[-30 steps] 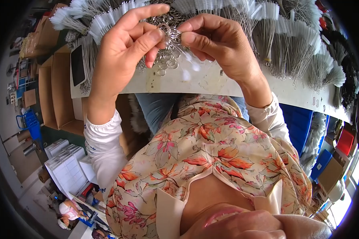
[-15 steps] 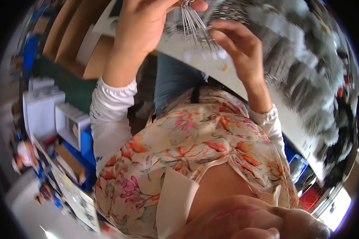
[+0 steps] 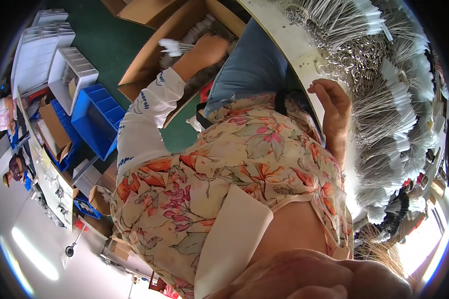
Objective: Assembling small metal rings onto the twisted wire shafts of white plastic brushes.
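My left hand [image 3: 208,51] is down inside an open cardboard box [image 3: 152,47], left of my legs. It is closed around a bundle of thin wire-stemmed brushes [image 3: 173,48], whose white bristle ends stick out to the left. More of these brushes lie in the box beneath the hand. My right hand [image 3: 336,102] rests by the near edge of the white table [image 3: 297,42], its fingers loosely bent and apart, with nothing visible in them. Close beside it is a heap of metal ring ends [image 3: 356,62] belonging to brushes piled on the table.
Piles of wire brushes [image 3: 384,114] with pale bristles run along the table's right side. To the left stand a blue bin [image 3: 97,119] and white plastic crates [image 3: 75,74] on the green floor [image 3: 105,32]. Other people work at a far-left table [image 3: 50,174].
My left hand has carried the brush bundle from above the table leftward and down into the box. My right hand has moved away from the bundle to the table edge. The view has turned.
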`<state>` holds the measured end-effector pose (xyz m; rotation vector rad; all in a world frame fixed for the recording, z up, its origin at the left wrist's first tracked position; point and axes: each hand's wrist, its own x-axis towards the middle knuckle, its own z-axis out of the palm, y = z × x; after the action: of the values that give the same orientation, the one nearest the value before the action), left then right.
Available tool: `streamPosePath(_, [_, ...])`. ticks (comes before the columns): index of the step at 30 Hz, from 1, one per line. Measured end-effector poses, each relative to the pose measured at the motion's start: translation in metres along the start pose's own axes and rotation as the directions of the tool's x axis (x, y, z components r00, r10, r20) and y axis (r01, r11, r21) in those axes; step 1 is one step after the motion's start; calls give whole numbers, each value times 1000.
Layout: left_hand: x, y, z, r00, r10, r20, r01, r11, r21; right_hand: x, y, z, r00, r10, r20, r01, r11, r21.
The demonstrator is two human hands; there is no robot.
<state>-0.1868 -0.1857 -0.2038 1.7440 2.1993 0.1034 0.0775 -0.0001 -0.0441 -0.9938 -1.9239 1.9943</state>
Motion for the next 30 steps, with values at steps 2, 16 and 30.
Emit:
streamPosePath(2, [-7,-37,56,977,-90,194,65,989,132,4,2,0,1000,-1,-14,1,1000,17])
streamPosePath(16, [42,-27,-85,842,282,460,280,500,-819,18,-17,-31,998,56,34,-58,996,63])
streamPosePath(30, [412,49,-318,945,-40,-324,-121,879,-460,-31,-112,-221,827,-390,-405,240,896,-373])
